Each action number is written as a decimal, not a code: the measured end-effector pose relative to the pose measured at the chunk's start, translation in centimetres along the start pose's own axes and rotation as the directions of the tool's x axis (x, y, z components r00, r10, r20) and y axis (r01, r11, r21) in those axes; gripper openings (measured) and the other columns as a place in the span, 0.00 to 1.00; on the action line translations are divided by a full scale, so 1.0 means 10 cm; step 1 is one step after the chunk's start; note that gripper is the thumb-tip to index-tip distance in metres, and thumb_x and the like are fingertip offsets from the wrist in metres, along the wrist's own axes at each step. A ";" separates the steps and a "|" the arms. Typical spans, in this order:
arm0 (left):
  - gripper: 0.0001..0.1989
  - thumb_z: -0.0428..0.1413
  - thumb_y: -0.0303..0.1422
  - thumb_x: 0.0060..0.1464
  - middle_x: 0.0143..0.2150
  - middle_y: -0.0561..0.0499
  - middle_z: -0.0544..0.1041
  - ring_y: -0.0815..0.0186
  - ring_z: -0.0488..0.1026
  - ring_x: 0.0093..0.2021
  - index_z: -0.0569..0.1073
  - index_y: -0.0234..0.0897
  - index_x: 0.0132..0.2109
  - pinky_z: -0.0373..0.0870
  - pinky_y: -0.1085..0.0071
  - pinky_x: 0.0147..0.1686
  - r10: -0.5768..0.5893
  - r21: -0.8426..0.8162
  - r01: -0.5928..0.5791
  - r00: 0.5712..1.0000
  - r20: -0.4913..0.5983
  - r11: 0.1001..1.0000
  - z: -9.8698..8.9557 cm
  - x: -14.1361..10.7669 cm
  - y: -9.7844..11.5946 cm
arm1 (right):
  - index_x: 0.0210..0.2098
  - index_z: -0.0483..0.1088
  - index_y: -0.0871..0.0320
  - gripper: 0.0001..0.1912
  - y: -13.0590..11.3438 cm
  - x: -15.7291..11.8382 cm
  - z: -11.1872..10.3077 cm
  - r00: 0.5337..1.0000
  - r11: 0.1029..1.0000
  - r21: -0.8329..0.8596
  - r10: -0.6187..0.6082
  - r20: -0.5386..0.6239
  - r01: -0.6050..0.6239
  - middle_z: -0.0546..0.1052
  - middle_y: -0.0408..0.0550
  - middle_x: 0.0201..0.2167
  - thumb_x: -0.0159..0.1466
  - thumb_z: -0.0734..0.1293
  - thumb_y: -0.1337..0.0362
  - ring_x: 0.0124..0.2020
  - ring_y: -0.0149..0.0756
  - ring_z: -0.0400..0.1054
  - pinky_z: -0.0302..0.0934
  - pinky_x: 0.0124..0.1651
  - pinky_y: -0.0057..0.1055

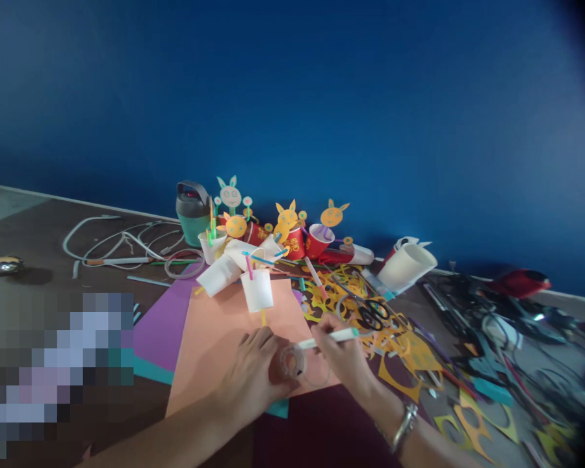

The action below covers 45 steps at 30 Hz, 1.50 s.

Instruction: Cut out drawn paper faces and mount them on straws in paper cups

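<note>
My left hand (257, 361) rests on the orange paper (205, 344), its fingers bent around the left side of a clear round tape roll (291, 362) and pressing it to the sheet. A white marker (329, 338) with a green end is held in my right hand (338, 348), its tip side pointing left at the roll's upper edge. A faint circle outline shows on the paper just right of the roll. Beyond my hands, a white paper cup (257, 290) with a pink straw stands on the sheet.
Red cups (318, 242) with yellow paper animal faces stand at the back beside a grey-green jug (192, 214). Yellow scraps (409, 351) and scissors (374, 314) spread to the right, with cables (511, 364) beyond. Purple paper (160, 322) lies left.
</note>
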State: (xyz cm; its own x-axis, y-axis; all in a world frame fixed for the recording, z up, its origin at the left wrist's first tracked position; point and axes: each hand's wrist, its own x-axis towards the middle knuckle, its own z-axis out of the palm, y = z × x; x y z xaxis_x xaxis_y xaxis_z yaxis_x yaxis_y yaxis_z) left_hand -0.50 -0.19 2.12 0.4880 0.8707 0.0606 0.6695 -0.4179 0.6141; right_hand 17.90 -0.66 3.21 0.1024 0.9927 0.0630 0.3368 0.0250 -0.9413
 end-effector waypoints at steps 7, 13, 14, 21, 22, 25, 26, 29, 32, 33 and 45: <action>0.16 0.61 0.38 0.46 0.41 0.49 0.71 0.57 0.68 0.43 0.69 0.41 0.43 0.63 0.63 0.42 0.071 -0.074 -0.073 0.997 -0.028 0.995 -0.03 -0.01 0.02 | 0.23 0.59 0.56 0.17 0.17 -0.03 0.03 0.960 0.900 0.390 0.255 -0.113 -0.194 0.65 0.39 0.19 0.58 0.65 0.51 0.21 0.31 0.62 0.61 0.25 0.28; 0.19 0.62 0.34 0.41 0.42 0.50 0.71 0.57 0.68 0.44 0.67 0.41 0.42 0.64 0.63 0.43 0.059 -0.076 -0.055 0.997 0.047 0.996 -0.06 -0.15 0.08 | 0.26 0.58 0.54 0.16 0.21 -0.07 0.08 0.984 0.949 0.301 0.138 -0.116 -0.098 0.63 0.40 0.23 0.61 0.61 0.49 0.26 0.34 0.62 0.63 0.32 0.30; 0.20 0.62 0.33 0.40 0.42 0.49 0.70 0.57 0.68 0.44 0.67 0.41 0.43 0.64 0.63 0.43 0.044 -0.064 -0.040 0.997 0.064 0.997 -0.05 -0.18 0.08 | 0.26 0.58 0.54 0.16 0.21 -0.07 0.08 0.986 0.957 0.275 0.125 -0.114 -0.089 0.62 0.40 0.23 0.62 0.60 0.50 0.26 0.33 0.61 0.62 0.32 0.30; 0.20 0.58 0.30 0.40 0.42 0.49 0.69 0.56 0.67 0.43 0.65 0.41 0.43 0.63 0.62 0.43 0.018 0.002 -0.018 0.997 0.069 1.000 0.01 -0.27 0.07 | 0.26 0.59 0.54 0.16 0.12 -0.10 0.10 0.990 0.985 0.167 0.075 -0.122 -0.054 0.60 0.40 0.23 0.62 0.60 0.50 0.26 0.34 0.56 0.57 0.30 0.30; 0.19 0.57 0.30 0.41 0.42 0.49 0.69 0.56 0.67 0.43 0.65 0.41 0.43 0.64 0.62 0.42 0.019 0.002 -0.019 0.998 0.056 1.000 0.01 -0.26 0.06 | 0.27 0.60 0.55 0.16 0.12 -0.09 0.11 0.991 0.985 0.165 0.072 -0.117 -0.052 0.61 0.41 0.23 0.62 0.60 0.50 0.26 0.34 0.57 0.57 0.31 0.30; 0.16 0.57 0.31 0.43 0.41 0.49 0.69 0.56 0.67 0.43 0.64 0.41 0.41 0.64 0.62 0.42 0.034 0.000 -0.034 0.999 0.016 0.999 -0.01 -0.21 0.02 | 0.29 0.61 0.55 0.15 0.15 -0.09 0.12 0.992 0.984 0.174 0.063 -0.105 -0.044 0.63 0.41 0.24 0.63 0.59 0.50 0.28 0.34 0.58 0.57 0.32 0.30; 0.15 0.57 0.32 0.44 0.41 0.50 0.69 0.56 0.67 0.43 0.64 0.41 0.41 0.64 0.62 0.42 0.045 -0.005 -0.045 0.999 0.007 0.999 -0.01 -0.20 0.01 | 0.29 0.61 0.55 0.15 0.17 -0.09 0.12 0.992 0.983 0.179 0.061 -0.107 -0.041 0.62 0.41 0.24 0.64 0.59 0.51 0.28 0.34 0.58 0.57 0.32 0.30; 0.17 0.57 0.32 0.45 0.42 0.50 0.69 0.57 0.68 0.43 0.63 0.41 0.44 0.64 0.62 0.43 0.068 -0.044 -0.068 0.998 -0.001 0.997 -0.01 -0.18 -0.03 | 0.29 0.62 0.55 0.14 0.22 -0.10 0.14 0.991 0.977 0.209 0.062 -0.116 -0.037 0.63 0.41 0.24 0.63 0.60 0.52 0.28 0.34 0.58 0.57 0.33 0.29; 0.19 0.58 0.32 0.46 0.44 0.50 0.69 0.57 0.67 0.45 0.62 0.41 0.46 0.64 0.62 0.44 0.062 -0.068 -0.062 0.998 0.001 0.996 0.00 -0.18 -0.05 | 0.29 0.62 0.55 0.13 0.26 -0.10 0.16 0.991 0.966 0.257 0.066 -0.119 -0.033 0.64 0.41 0.25 0.62 0.62 0.53 0.29 0.34 0.58 0.57 0.34 0.29; 0.20 0.59 0.32 0.46 0.44 0.50 0.69 0.57 0.67 0.45 0.62 0.42 0.46 0.64 0.62 0.44 0.063 -0.066 -0.062 0.998 0.006 0.996 0.00 -0.18 -0.05 | 0.29 0.63 0.55 0.12 0.26 -0.10 0.16 0.991 0.963 0.267 0.063 -0.121 -0.029 0.64 0.41 0.25 0.62 0.62 0.53 0.28 0.34 0.58 0.57 0.33 0.29; 0.22 0.63 0.38 0.43 0.44 0.50 0.71 0.55 0.68 0.45 0.64 0.41 0.44 0.65 0.61 0.43 0.049 -0.038 -0.048 0.999 0.020 0.998 0.04 -0.18 -0.06 | 0.28 0.62 0.54 0.13 0.21 -0.10 0.16 0.993 0.973 0.230 0.031 -0.115 -0.003 0.62 0.40 0.24 0.62 0.62 0.52 0.27 0.33 0.56 0.55 0.31 0.29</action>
State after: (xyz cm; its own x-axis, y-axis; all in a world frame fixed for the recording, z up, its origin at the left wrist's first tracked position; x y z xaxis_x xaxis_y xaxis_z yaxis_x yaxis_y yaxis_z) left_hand -1.60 -1.59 1.33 0.5311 0.8440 0.0752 0.6236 -0.4494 0.6397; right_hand 16.98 -1.40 0.67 0.2193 0.9730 0.0718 0.1121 0.0480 -0.9925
